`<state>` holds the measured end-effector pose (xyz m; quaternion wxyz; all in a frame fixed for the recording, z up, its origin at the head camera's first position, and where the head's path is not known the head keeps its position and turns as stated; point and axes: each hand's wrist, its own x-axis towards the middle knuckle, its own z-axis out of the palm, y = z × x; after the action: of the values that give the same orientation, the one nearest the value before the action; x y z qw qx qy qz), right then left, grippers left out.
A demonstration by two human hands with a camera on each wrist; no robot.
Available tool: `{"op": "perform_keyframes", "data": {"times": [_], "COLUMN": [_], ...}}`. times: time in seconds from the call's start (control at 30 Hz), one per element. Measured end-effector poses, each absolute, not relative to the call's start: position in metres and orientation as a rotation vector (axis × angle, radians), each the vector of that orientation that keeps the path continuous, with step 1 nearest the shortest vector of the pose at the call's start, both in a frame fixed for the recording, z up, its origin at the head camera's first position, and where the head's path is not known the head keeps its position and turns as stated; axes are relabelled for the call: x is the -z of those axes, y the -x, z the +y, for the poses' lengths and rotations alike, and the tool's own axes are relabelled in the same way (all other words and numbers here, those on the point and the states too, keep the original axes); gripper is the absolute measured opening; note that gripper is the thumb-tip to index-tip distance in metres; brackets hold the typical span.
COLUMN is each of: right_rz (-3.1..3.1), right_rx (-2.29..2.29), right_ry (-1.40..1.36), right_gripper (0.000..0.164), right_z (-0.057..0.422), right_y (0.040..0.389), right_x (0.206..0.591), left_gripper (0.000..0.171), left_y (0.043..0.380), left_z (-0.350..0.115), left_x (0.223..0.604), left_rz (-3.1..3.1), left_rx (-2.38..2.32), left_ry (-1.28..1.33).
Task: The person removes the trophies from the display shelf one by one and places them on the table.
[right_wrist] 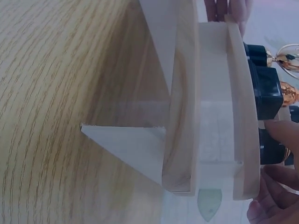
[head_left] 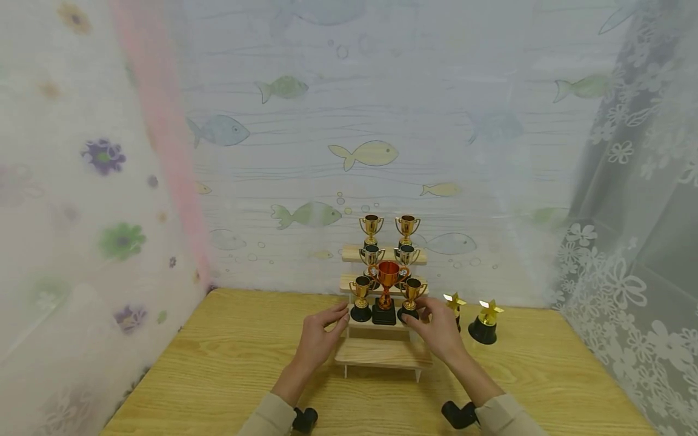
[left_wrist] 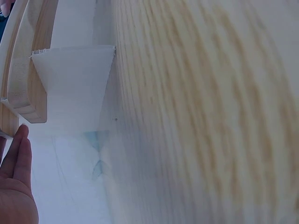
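A tiered wooden display stand (head_left: 382, 353) holds several small trophies. On its second step from the bottom, a larger red-orange trophy cup (head_left: 389, 274) on a square black base stands between a small gold trophy cup (head_left: 360, 289) and another gold trophy cup (head_left: 412, 289). My right hand (head_left: 439, 330) pinches the round black base of that right-hand gold cup, which stands upright; the right wrist view shows thumb and fingers about this base (right_wrist: 271, 147). At the step's left end is my left hand (head_left: 319, 339), its fingers extended against the wood and holding nothing.
Silver trophy cups (head_left: 371, 254) and gold trophy cups (head_left: 371, 225) occupy the higher steps. Right of the stand are a star trophy (head_left: 485, 324) and a second star trophy (head_left: 455, 307), partly hidden. Black pipe-like pieces (head_left: 459, 415) lie near the front. A fish-patterned curtain (head_left: 262, 169) hangs behind.
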<state>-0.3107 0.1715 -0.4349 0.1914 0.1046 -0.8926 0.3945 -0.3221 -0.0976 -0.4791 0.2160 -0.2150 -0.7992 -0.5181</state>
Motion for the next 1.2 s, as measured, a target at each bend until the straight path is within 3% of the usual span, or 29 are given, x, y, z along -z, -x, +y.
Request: {"op": "perform_keyframes", "data": {"times": [0.53,1.2], "right_rz": [-2.48,-2.471], "right_rx": [-1.123,-1.085], "right_ry": [-0.27,-0.256], "right_gripper": [0.023,0.029], "right_z": [0.1689,0.1713], "right_y": [0.3133,0.3093], "right_x": [0.4382,0.4389], "left_gripper": [0.026,0.028], "left_y": [0.3217,0.3233], "left_z": [-0.0967,-0.0967], "left_x": [0.4813,0.4826], "left_rz": [-2.214,-2.21], "left_rx": [1.433,1.421], "left_ry": [0.589,0.573]}}
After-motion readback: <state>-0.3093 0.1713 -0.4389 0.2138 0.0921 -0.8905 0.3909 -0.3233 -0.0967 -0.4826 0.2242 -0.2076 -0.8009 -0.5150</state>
